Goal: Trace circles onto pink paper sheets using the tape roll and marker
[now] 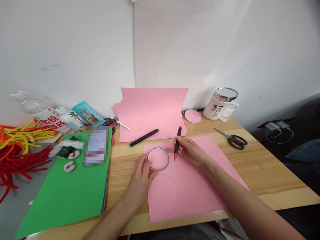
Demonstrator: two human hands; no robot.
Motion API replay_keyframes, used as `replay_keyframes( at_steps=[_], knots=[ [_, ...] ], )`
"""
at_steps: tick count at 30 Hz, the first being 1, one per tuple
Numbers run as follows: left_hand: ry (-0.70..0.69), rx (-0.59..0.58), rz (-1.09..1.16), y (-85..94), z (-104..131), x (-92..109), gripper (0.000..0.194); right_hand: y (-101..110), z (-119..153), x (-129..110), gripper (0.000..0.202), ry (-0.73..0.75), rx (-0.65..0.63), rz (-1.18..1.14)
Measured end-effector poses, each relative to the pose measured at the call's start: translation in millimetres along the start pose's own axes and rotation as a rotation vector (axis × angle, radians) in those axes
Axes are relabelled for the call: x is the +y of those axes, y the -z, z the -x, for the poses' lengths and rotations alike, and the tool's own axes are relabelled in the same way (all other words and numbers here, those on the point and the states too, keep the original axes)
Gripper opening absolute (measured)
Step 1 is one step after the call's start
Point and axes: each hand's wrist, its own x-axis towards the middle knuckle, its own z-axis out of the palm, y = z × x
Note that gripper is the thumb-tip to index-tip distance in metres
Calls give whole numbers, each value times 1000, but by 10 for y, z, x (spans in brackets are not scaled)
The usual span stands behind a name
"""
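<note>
My left hand (pixel 141 171) grips the left edge of a thin, ring-shaped roll of tape (pixel 168 163). The ring lies on a pink sheet of paper (pixel 195 186), near its upper left corner. Below the ring a faint pencil-like circle is drawn on the same sheet. In my right hand (pixel 191 150) is a black and red pen (pixel 177 145), pinched between the fingers. Its red tip points down, just right of the ring; whether it touches the paper I cannot tell.
Behind lie more pink sheets (pixel 150 113), a black marker (pixel 144 137) and a pink paper disc (pixel 192 116). Scissors (pixel 236 141) and a white mug (pixel 215 106) are at right. Green paper (pixel 67 196), earbuds (pixel 69 166), pipe cleaners (pixel 22 160) and bottles (pixel 35 106) occupy the left.
</note>
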Motion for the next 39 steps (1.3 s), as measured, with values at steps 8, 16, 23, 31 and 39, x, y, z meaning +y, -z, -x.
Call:
replay_keyframes(
  at_steps=[8,16,23,31,39],
  knots=[
    [293,-29,242,-11,-10,-40,49,43,-56,63,37,-32,-7,-51],
    [442,50,309,-30,-10,-40,67,17,-36,49,35,-42,-15,-134],
    [423,76,292,-97,18,-81,66,2,-43,69,34,-36,-36,-143],
    [64,53,79,43,-57,-15,36,19,-67,96,34,-4,-22,-160],
    [-262,-182,-219,-63,-185,88,37,60,-130,119,30,102,103,-243]
  ],
)
